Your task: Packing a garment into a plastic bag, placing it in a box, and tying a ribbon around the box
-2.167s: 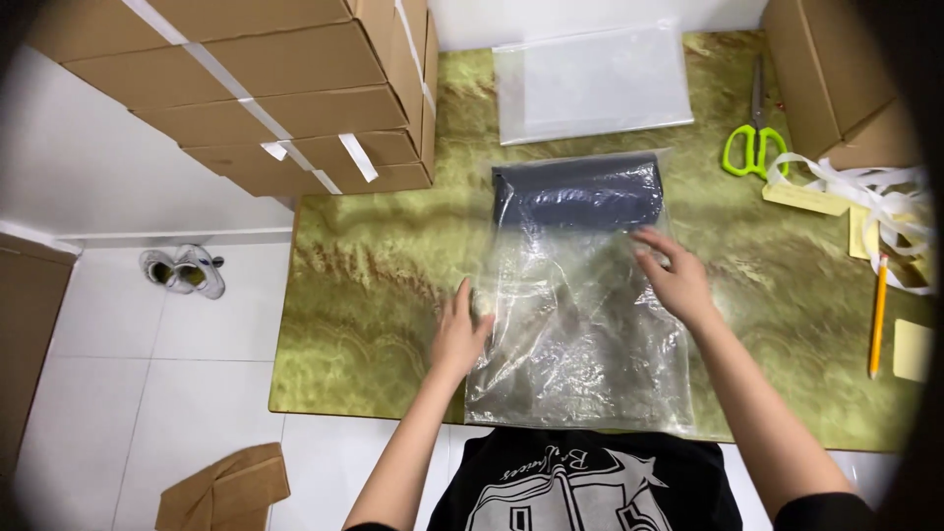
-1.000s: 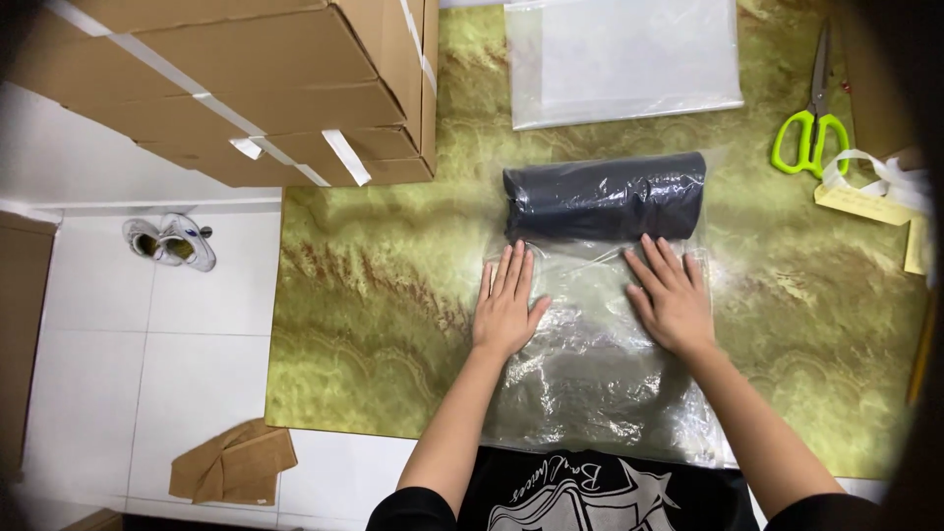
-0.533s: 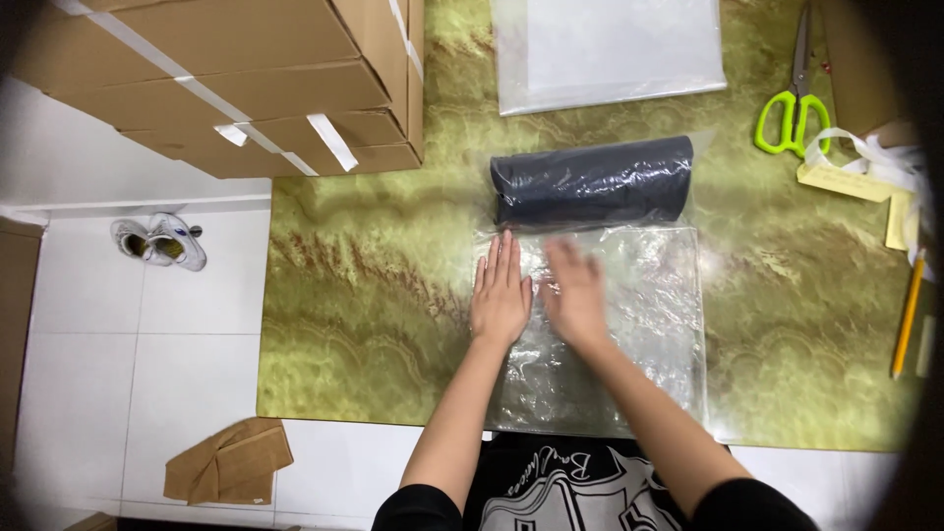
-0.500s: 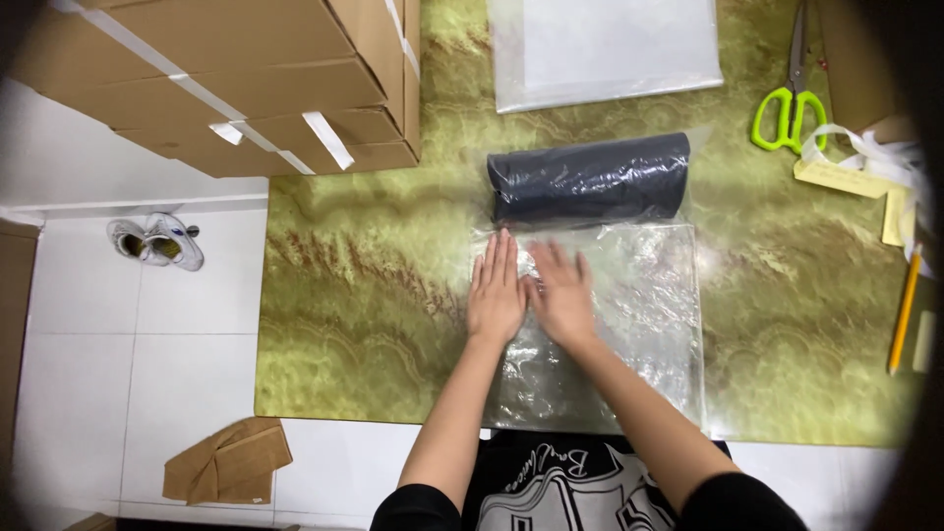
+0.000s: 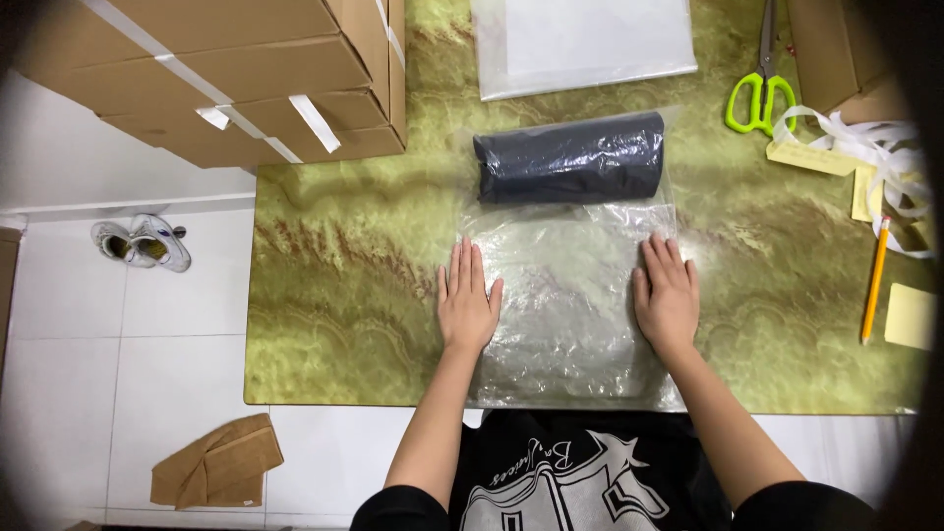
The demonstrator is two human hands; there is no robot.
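- Two hands lie flat in my view, both pressed down on one clear plastic bag [image 5: 570, 295] that sits on the green marbled table [image 5: 344, 295].
- At far left I see stacked cardboard boxes [image 5: 246, 69] strapped with white tape, their corner overhanging the table's far left edge.
- That clear bag runs from the near table edge to past the middle; its near part is flat and crinkled, its far end is filled.
- Inside that far end lies a dark rolled garment [image 5: 570, 157], set crosswise, well beyond my fingertips.
- Just beyond the roll I see a flat white pouch [image 5: 585, 44], apart from the bag.
- On the floor at near left lies a folded scrap of cardboard [image 5: 216, 464]; farther left, a pair of pale shoes [image 5: 141, 243].
- My left hand [image 5: 466, 300] is open, palm down, fingers straight and together, on the bag's left edge; it grasps nothing.
- My right hand [image 5: 667, 295] is likewise spread flat on the bag's right edge, gripping nothing.
- At far right rest green-handled scissors [image 5: 759, 93], with white strips [image 5: 865, 147] near them.
- Near the right edge are an orange pencil [image 5: 874, 280] and a yellow notepad [image 5: 910, 317].
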